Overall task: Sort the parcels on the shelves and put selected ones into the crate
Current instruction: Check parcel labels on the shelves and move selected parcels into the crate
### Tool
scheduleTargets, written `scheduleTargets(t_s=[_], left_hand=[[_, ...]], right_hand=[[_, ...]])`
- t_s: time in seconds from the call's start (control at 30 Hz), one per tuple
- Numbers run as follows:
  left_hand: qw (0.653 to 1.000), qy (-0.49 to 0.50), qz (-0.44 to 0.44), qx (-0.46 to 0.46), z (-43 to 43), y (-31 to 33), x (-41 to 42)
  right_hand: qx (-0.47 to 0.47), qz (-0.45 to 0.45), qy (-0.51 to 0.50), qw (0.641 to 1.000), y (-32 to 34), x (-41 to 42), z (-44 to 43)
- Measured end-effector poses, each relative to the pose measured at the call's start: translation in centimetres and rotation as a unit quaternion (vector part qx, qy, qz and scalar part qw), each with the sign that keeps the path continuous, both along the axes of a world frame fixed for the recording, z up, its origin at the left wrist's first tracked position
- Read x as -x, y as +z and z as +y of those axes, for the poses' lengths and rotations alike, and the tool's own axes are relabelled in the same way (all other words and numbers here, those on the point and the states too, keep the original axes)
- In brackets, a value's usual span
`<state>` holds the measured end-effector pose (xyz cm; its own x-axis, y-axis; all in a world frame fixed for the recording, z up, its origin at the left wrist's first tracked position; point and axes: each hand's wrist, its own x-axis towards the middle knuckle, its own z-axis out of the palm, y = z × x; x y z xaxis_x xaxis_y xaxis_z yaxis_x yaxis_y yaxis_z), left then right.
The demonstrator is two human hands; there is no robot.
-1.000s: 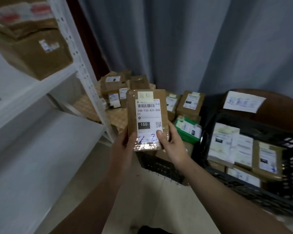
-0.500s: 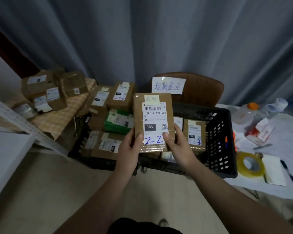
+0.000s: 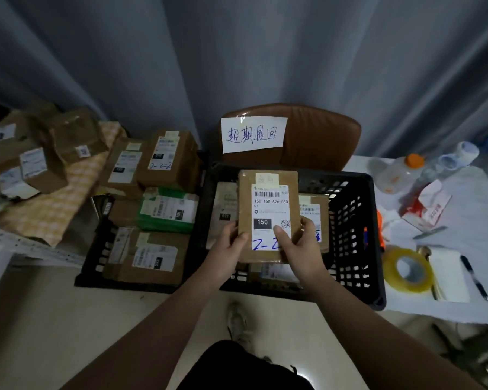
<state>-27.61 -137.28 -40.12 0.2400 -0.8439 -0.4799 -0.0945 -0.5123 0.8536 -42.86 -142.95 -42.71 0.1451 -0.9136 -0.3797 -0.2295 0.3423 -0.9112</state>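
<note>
Head view: it's the only camera, so everything here comes off this one.
What just changed: a second ago the white shelf filled the left side and the parcel was held up in front of it. Now the shelf (image 3: 26, 246) is just a sliver at the left edge, and the parcel (image 3: 268, 215) is over the black crate (image 3: 358, 220). The grip looks the same as before.
What that means: I reckon this one got picked and dropping it in is next. It's not in yet.
Parcel: flat and brown, label facing the camera, "2-2" in blue pen. It's held above the crate's inside, apparently clear of what's in there.
Left hand (image 3: 226, 254): fingers (image 3: 241, 237) wrapped round the lower left edge, thumb on the front.
Right hand (image 3: 302, 249): same deal at the lower right, thumb on the label.
Crate spot: just in front of a brown chair (image 3: 321, 136) with a handwritten sign (image 3: 254, 134) stuck on its back.
Count, crates: two, the second crate (image 3: 90, 266) sitting just left of the first.
Count, parcels in the crate: three showing, maybe more hidden under the held one.
Count, second crate: about six, one of them green (image 3: 166, 212).
Count, checked cloth (image 3: 68, 192): roughly four boxes, too blurry to be sure.
Count, worktop (image 3: 468, 313): one tape roll (image 3: 389, 270), one notepad (image 3: 448, 274), one pen (image 3: 475, 277), two bottles (image 3: 397, 171).
</note>
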Motion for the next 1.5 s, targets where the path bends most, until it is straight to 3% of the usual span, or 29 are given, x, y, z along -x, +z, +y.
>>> scheduleTargets(t_s=[0.17,0.43,0.67,0.9,1.13,1.23,1.37,1.5], left_hand=[[0.993,-0.094,-0.059,-0.046,-5.8,-2.8,1.0],[0.986,-0.094,-0.135,-0.02,-11.4,-4.9,2.1],[0.995,-0.05,-0.085,-0.032,-11.1,-6.1,5.3],[0.992,0.031,-0.11,-0.052,-11.2,-8.8,4.2],[0.983,-0.037,-0.17,-0.054,-12.2,-10.6,2.7],[0.972,-0.08,-0.211,-0.066,-12.0,-11.0,2.2],[0.933,-0.142,-0.31,-0.114,-11.6,-10.5,2.6],[0.9,-0.142,-0.377,-0.166,-11.8,-8.5,3.4]], right_hand=[[-0.025,0.06,-0.041,0.997,-1.8,1.4,-4.1],[-0.047,0.174,-0.014,0.984,-5.0,1.6,-10.2],[-0.054,0.173,0.031,0.983,-4.4,5.6,-11.6],[-0.021,0.173,0.142,0.974,-6.2,3.9,-12.4],[-0.006,0.192,0.212,0.958,-7.4,2.5,-13.6],[0.003,0.243,0.266,0.933,-7.6,2.9,-14.2],[0.055,0.376,0.341,0.86,-6.9,3.5,-14.7],[0.074,0.421,0.377,0.822,-5.4,3.5,-15.0]])
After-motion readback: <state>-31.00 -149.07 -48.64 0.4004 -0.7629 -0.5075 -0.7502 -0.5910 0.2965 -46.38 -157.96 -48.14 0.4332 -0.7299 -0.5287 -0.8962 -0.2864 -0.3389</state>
